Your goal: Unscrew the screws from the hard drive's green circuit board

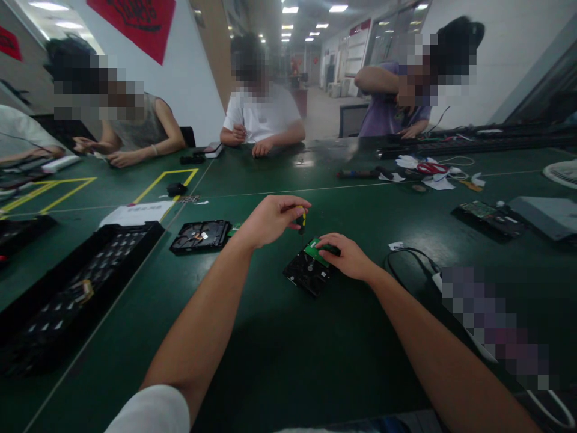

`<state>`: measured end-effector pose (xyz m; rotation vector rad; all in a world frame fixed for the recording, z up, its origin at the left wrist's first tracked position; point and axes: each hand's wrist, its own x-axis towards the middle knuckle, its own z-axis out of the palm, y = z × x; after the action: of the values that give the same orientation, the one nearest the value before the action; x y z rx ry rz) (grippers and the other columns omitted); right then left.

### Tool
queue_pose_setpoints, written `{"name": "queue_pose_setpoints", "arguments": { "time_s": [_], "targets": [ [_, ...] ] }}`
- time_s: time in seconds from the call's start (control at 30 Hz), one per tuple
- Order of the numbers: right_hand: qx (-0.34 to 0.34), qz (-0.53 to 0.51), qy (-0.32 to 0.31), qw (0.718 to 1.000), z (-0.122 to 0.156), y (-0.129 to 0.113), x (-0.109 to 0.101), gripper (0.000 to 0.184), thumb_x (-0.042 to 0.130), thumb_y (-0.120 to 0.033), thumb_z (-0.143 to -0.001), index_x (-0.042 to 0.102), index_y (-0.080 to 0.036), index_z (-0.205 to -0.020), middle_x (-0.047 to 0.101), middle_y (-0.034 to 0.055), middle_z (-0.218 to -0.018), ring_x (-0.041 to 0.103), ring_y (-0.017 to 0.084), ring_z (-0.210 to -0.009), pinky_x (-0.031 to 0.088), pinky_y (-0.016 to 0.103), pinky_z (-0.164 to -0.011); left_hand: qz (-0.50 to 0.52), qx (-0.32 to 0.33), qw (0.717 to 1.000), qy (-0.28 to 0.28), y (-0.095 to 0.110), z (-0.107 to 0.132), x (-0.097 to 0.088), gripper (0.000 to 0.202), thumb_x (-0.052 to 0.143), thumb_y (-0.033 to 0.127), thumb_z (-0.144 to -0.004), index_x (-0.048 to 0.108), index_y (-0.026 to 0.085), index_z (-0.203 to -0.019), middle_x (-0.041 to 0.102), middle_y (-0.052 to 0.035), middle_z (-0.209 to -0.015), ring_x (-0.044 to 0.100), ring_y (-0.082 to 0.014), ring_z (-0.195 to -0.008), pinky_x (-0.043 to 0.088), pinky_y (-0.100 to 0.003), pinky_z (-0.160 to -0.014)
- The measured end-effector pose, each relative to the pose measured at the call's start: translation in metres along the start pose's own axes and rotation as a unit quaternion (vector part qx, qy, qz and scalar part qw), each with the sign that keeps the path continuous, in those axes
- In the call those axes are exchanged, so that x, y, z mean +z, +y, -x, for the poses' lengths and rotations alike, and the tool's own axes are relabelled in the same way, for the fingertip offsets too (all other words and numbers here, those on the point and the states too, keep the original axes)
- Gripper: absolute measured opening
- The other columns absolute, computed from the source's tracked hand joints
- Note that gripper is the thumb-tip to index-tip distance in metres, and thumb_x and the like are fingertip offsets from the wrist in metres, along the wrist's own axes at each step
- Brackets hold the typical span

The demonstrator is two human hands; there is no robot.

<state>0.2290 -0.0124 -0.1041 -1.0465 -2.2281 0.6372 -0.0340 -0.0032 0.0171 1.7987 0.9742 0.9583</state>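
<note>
My left hand is raised over the table, its fingers closed on a small screwdriver with a yellow and black handle. The tool's tip does not show clearly. Below and to the right lies a black hard drive, its green circuit board facing up. My right hand grips the drive's right side, thumb and fingertips resting on the green board. Part of the drive is hidden under that hand. Left of my left forearm, another hard drive lies flat, with a bit of green board beside it.
A long black tray holding small parts stands at the left. To the right lie a drive with a circuit board, a grey box and a black cable. Several people sit across the green table.
</note>
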Motion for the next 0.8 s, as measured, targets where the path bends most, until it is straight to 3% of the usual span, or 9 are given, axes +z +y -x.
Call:
{"name": "queue_pose_setpoints", "arguments": {
  "time_s": [0.53, 0.8],
  "targets": [
    [0.001, -0.005, 0.008, 1.0, -0.0004, -0.0022, -0.0003, 0.019, 0.069, -0.025, -0.096, 0.076, -0.03, -0.114, 0.073, 0.0065, -0.13, 0.066, 0.028, -0.124, 0.048, 0.054, -0.111, 0.009, 0.008, 1.0, 0.001, -0.0034, -0.0007, -0.001, 0.031, 0.069, 0.036, -0.096, 0.079, 0.017, -0.118, 0.075, -0.0099, -0.115, 0.072, -0.0197, -0.097, 0.067, -0.035, -0.081],
    [-0.007, -0.015, 0.01, 1.0, -0.0007, -0.0067, -0.0016, 0.018, 0.069, -0.025, -0.097, 0.076, -0.029, -0.113, 0.074, 0.0067, -0.127, 0.066, 0.027, -0.125, 0.047, 0.052, -0.112, -0.044, 0.031, 0.998, -0.024, 0.0035, 0.0018, -0.0009, 0.031, 0.063, 0.031, -0.099, 0.078, 0.018, -0.123, 0.077, -0.0096, -0.118, 0.073, -0.0206, -0.099, 0.067, -0.034, -0.081]
  ]
}}
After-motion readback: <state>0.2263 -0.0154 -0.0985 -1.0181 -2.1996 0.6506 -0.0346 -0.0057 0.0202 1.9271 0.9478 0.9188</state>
